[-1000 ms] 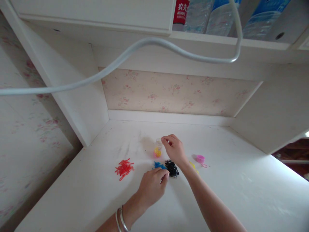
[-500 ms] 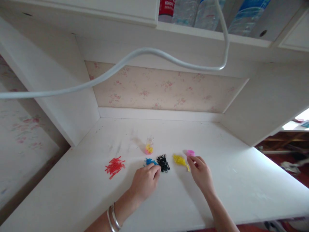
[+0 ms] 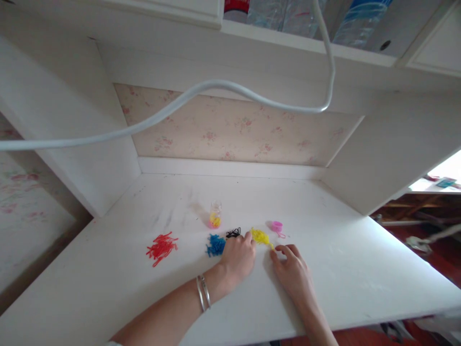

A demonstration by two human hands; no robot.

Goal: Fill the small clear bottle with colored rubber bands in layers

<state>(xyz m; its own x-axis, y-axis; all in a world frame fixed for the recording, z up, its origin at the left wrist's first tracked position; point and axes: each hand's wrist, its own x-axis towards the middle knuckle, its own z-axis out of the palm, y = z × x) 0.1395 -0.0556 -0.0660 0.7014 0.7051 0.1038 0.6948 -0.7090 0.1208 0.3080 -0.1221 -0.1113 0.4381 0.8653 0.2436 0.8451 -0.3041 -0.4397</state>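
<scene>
- Lower middle of the frame: two silver bangles (image 3: 203, 293) circle the left wrist.
- Right of lower centre: the right hand (image 3: 292, 271) reaches up from the bottom edge, thumb and forefinger curved toward each other at the trailing right end of the yellow bands (image 3: 260, 236); whether they pinch a strand, I cannot tell.
- Just left of it: the left hand (image 3: 239, 254), its fingers bent and close together, tips at the left end of the yellow heap; I cannot tell whether they grip anything. It partly covers the black bands (image 3: 233, 233).
- Left of that hand: the blue bands (image 3: 215, 245), in a loose pile.
- Farther left: the red bands (image 3: 162, 247), spread well apart from the rest.
- Slightly higher, right of centre: a pink cap (image 3: 277, 227) with a loop.
- Higher, near centre: a small clear jar (image 3: 215, 216), upright, with yellow pieces low inside.
- Upper part: a pale cable (image 3: 216, 85) crosses before floral wallpaper (image 3: 230, 129).
- Top right: clear bottles (image 3: 360, 24) on a shelf.
</scene>
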